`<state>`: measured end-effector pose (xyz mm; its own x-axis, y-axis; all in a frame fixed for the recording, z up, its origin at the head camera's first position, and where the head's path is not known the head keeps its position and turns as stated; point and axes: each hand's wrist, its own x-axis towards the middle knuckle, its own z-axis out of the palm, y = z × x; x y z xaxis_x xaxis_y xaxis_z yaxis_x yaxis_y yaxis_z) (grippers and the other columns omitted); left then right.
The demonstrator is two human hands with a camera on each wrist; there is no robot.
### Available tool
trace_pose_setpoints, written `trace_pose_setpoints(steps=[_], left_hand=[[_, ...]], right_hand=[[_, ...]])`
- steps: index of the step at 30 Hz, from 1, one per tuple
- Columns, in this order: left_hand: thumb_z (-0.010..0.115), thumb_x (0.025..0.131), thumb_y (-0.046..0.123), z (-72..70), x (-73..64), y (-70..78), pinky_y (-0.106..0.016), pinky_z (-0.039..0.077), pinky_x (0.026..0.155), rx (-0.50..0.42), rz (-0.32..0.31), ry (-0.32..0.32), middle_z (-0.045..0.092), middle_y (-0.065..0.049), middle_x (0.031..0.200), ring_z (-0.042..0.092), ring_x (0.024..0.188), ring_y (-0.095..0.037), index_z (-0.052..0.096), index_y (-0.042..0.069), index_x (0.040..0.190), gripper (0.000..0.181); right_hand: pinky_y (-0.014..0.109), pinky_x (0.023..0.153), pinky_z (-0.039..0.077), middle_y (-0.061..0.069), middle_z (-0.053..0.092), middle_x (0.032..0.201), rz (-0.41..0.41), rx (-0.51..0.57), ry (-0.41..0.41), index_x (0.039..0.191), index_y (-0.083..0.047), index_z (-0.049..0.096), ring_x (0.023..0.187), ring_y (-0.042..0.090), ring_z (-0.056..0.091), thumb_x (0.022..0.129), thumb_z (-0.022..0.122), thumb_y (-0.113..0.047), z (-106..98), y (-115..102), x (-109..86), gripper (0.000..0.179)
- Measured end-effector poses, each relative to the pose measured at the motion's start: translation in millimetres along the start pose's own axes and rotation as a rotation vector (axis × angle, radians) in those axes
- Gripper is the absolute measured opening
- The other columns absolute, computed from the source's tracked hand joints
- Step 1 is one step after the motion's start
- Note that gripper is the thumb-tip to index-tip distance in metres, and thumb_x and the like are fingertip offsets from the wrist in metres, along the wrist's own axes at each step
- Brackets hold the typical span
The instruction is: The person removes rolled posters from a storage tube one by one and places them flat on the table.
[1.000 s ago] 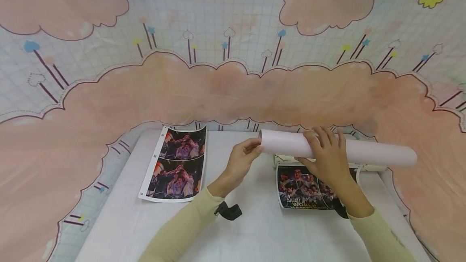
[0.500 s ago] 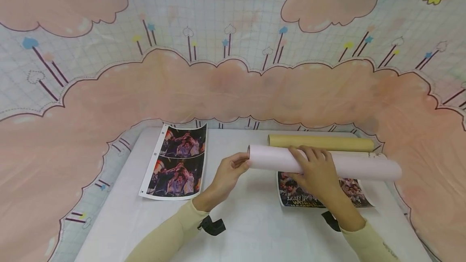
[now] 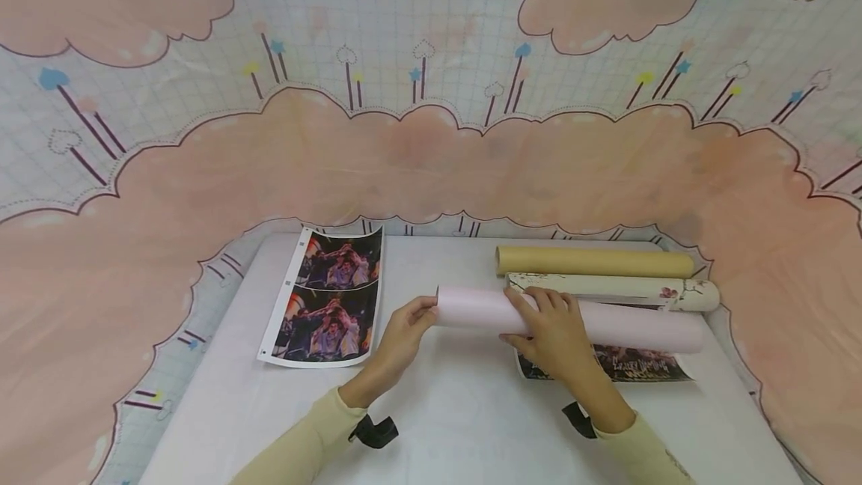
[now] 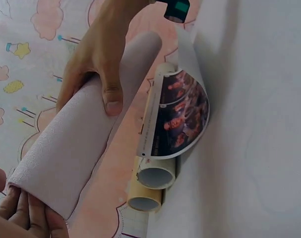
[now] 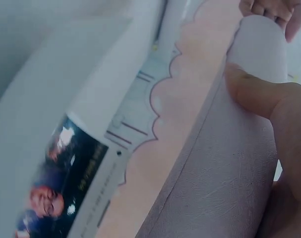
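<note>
A pale pink wallpaper roll (image 3: pixel 640 326) with an embossed surface is held level above the table by both hands. My left hand (image 3: pixel 400 339) pinches its left end, fingers at the opening, as the left wrist view shows on the roll (image 4: pixel 66 144). My right hand (image 3: pixel 555 331) grips the roll around its middle, thumb on the near side and fingers over the top. In the right wrist view, a loose edge runs along the roll (image 5: pixel 214 168). Beneath it, a printed photo sheet (image 3: pixel 640 367) is partly covered in the head view.
Behind the held roll lie a cream roll with a flower pattern (image 3: pixel 606 288) and a yellow roll (image 3: pixel 592 262). Another photo sheet (image 3: pixel 323 316) with two pictures lies at the left of the white table (image 3: pixel 444 410). A patterned cloth (image 3: pixel 431 171) hangs behind.
Both hands have brought the pink wallpaper roll left and toward the person, lowering it in the head view. The yellow and flowered rolls behind have come into sight.
</note>
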<state>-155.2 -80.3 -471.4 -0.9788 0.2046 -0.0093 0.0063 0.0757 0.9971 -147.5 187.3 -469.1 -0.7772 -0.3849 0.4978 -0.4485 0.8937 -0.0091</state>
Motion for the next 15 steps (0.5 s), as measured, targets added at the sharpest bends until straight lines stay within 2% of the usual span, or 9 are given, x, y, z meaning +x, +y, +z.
trace_pose_setpoints(steps=[7,10,15], left_hand=[[0.052,0.102,0.025,-3.8,-3.7,-9.1,-0.055,0.034,0.113,0.001,-0.025,0.028,0.065,-0.016,0.124,0.056,0.122,-0.029,0.06,0.0,0.127,0.036],[0.051,0.102,0.024,-4.0,-3.8,-12.6,-0.056,0.035,0.113,0.023,-0.017,0.025,0.063,-0.016,0.129,0.056,0.124,-0.031,0.06,-0.001,0.128,0.036],[0.051,0.102,0.022,-4.5,-2.4,-18.0,-0.055,0.041,0.109,0.067,-0.011,0.026,0.064,-0.017,0.128,0.06,0.119,-0.031,0.06,-0.001,0.127,0.035]], right_hand=[[0.055,0.096,0.041,0.011,0.062,0.123,0.035,0.02,-0.048,0.14,-0.026,0.053,0.113,0.035,0.059,0.071,0.083,-0.051,16.9,-8.8,-1.9,0.079],[0.056,0.096,0.042,0.012,0.061,0.124,0.053,0.035,-0.06,0.139,-0.025,0.053,0.114,0.035,0.058,0.07,0.084,-0.05,21.7,-11.0,-3.5,0.079],[0.058,0.096,0.043,0.011,0.06,0.124,0.072,0.05,-0.094,0.14,-0.025,0.053,0.118,0.034,0.056,0.071,0.083,-0.05,30.0,-11.6,-5.2,0.079]])
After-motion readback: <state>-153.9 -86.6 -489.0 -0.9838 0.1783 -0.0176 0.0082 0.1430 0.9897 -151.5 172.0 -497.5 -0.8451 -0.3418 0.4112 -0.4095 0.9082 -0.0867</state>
